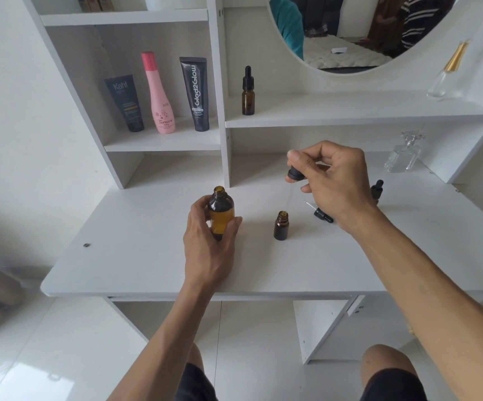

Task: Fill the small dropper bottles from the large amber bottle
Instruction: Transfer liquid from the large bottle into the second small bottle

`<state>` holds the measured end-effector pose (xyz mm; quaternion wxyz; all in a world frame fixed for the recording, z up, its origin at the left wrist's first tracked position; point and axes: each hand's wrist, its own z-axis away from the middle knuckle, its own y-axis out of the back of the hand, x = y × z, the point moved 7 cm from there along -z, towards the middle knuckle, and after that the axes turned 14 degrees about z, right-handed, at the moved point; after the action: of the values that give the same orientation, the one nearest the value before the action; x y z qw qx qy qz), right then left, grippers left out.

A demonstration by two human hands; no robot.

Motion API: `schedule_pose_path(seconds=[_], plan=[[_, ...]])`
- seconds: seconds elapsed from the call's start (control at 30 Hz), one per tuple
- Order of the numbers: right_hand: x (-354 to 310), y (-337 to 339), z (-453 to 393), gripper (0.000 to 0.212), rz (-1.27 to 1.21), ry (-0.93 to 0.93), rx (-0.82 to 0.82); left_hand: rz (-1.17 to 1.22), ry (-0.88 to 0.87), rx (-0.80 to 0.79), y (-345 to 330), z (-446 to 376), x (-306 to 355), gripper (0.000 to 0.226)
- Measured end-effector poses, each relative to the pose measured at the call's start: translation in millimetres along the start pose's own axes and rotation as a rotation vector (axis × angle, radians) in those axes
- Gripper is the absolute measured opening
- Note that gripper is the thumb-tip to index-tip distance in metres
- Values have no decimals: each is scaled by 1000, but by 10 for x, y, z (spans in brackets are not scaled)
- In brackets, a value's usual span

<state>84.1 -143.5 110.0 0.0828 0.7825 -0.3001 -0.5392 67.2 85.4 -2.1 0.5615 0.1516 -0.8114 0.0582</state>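
Note:
The large amber bottle (220, 214) stands uncapped on the white desk (136, 256), and my left hand (209, 241) grips it around its lower body. My right hand (331, 180) pinches a black dropper cap (294, 172) whose glass pipette (290, 198) hangs just above the open mouth of a small amber bottle (281, 226). A second dropper cap (321, 213) lies flat on the desk to the right. Another small capped dropper bottle (377, 190) peeks out behind my right wrist. A capped dropper bottle (248, 92) stands on the shelf above.
Two dark tubes (127, 104) (195, 94) and a pink bottle (159, 94) stand in the left cubby. Clear glass perfume bottles (402, 153) (448, 73) sit at right. A round mirror (350, 33) hangs above the shelf.

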Motion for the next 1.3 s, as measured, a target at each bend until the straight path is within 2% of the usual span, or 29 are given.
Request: schedule_pose_path(seconds=[1.0, 1.3], plan=[[-58, -57, 19, 27, 56, 77, -2, 6, -12, 3, -3, -5, -12, 51], [-58, -29, 31, 24, 42, 47, -5, 15, -13, 0, 2, -2, 11, 50]])
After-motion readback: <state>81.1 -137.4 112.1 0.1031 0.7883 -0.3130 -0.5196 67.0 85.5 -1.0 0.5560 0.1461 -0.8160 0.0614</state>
